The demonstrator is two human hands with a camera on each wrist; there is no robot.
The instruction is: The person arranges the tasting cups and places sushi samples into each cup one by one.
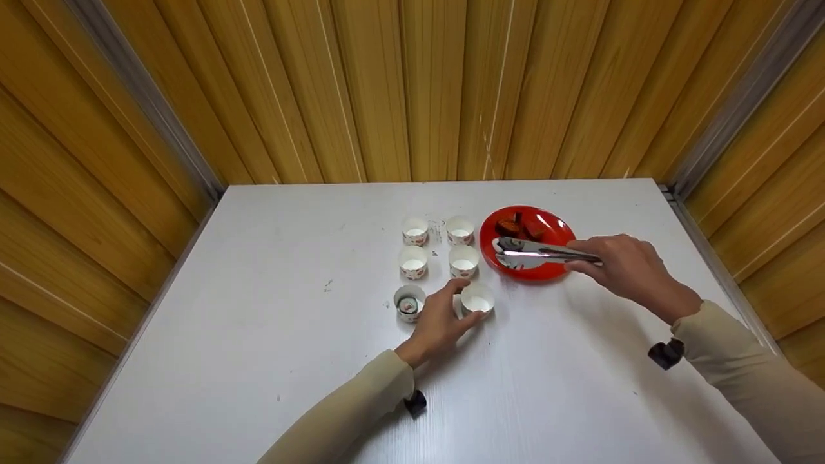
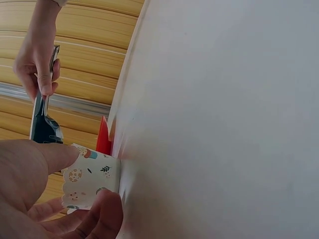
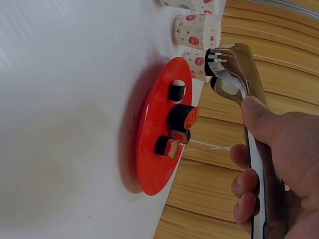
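Observation:
My right hand [image 1: 628, 267] grips metal serving tongs [image 1: 548, 252], their fork and spoon ends over the red plate [image 1: 554, 274]. A dark patch shows at the tongs' tip in the right wrist view; I cannot tell whether it is a held piece. On the plate lie several toy-like sushi pieces, including a roe-topped roll [image 3: 184, 118] and a white-and-black roll [image 3: 177, 92]. My left hand [image 1: 441, 319] holds the near right paper cup [image 1: 478, 299] between thumb and fingers. Beside it, a near left cup [image 1: 401, 296] contains a sushi roll [image 1: 408, 305].
More patterned paper cups stand in two columns behind, among them a far left cup [image 1: 416, 238], a far right cup [image 1: 460, 237], a middle left cup [image 1: 413, 270] and a middle right cup [image 1: 463, 269]. The white table [image 1: 258, 309] meets slatted wooden walls [image 1: 387, 96].

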